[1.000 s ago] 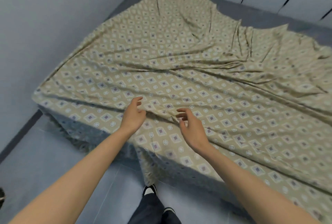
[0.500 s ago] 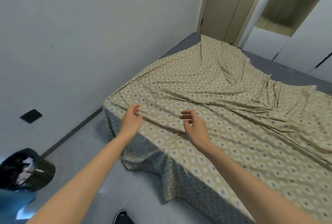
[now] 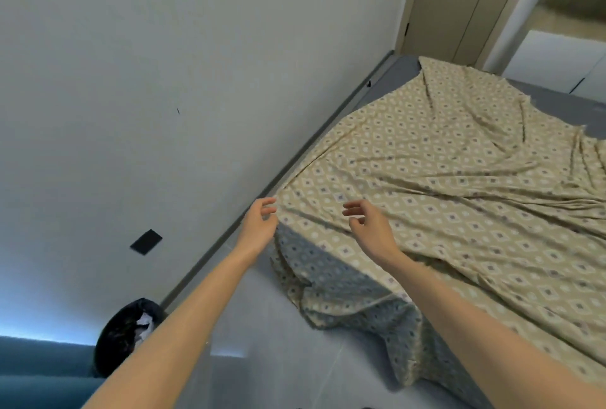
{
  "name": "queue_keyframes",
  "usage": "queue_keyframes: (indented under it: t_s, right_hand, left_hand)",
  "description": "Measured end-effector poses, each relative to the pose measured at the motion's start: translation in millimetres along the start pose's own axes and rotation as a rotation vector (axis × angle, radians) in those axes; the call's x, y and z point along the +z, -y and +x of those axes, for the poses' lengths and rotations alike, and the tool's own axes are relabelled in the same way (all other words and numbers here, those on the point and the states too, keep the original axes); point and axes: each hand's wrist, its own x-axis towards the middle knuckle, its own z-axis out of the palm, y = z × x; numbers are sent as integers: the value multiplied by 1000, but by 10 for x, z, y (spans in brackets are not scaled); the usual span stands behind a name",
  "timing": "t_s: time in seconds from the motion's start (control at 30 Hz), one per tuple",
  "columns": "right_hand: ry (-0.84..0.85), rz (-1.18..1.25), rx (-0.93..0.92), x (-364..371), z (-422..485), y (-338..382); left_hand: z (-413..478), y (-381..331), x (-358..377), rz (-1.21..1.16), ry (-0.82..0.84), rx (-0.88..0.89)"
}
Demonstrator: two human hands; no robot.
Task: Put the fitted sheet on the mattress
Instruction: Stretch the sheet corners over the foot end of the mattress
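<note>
A beige fitted sheet (image 3: 442, 185) with a diamond pattern lies rumpled over the grey mattress (image 3: 403, 72), whose far end is bare. The sheet's near-left corner hangs loose down the side of the bed. My left hand (image 3: 259, 228) hovers at that corner by the wall side, fingers loosely curled and holding nothing. My right hand (image 3: 370, 228) floats just above the sheet's near edge, fingers relaxed and apart, gripping nothing.
A white wall (image 3: 164, 80) runs close along the bed's left side with a narrow floor gap. A dark waste bin (image 3: 126, 336) stands on the floor at lower left beside a blue piece of furniture (image 3: 39, 372). Closet doors (image 3: 459, 1) stand past the bed's far end.
The view has swung left and up toward the wall. Both hands have travelled left along the sheet's near edge to its left corner, still holding nothing.
</note>
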Motion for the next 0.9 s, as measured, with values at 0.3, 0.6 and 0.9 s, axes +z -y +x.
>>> queue_keyframes:
  t_s: [0.3, 0.6, 0.9]
  right_hand:
    - [-80, -33, 82, 669, 921, 495]
    - [-108, -41, 229, 1199, 2266, 574]
    - [-151, -56, 460, 1643, 2928, 503]
  left_hand:
    - [1187, -169, -638, 42, 126, 29]
    - [2818, -432, -869, 259, 309, 52]
    - [3926, -377, -756, 455, 571, -55]
